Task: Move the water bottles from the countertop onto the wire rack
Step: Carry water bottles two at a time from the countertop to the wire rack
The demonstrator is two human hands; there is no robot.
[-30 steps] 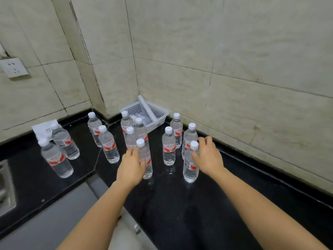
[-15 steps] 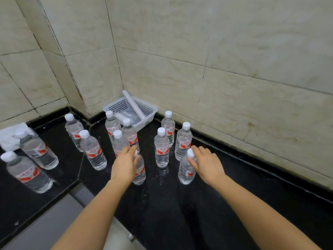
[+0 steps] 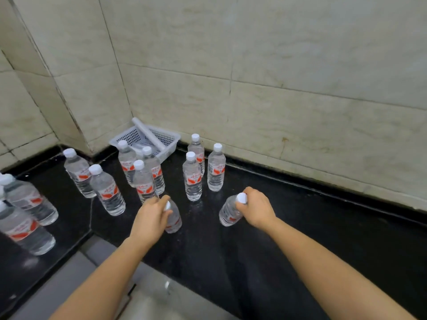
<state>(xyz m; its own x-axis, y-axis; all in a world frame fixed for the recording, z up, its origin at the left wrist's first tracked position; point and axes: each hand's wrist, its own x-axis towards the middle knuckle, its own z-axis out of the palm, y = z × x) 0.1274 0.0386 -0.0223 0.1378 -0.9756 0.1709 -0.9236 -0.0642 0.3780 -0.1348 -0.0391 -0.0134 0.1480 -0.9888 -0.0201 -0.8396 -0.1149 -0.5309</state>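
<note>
Head view: left hand (image 3: 150, 218) grips left bottle (image 3: 176, 221); right hand (image 3: 258, 211) grips right bottle (image 3: 227, 213); ten other bottles (image 3: 192, 179) stand.

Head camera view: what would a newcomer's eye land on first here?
Two bare hands at the front: the left hand grips the top of the near-left bottle, the right hand the top of the near-right bottle. Behind them a crowd of upright white-capped bottles stands on the glossy black countertop, with a white plastic basket in the tiled corner.

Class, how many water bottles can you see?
12 bottles: one in the left hand, one in the right hand, two at the left edge, two beside them, three before the basket, three by the wall. Others may sit off-frame.
</note>
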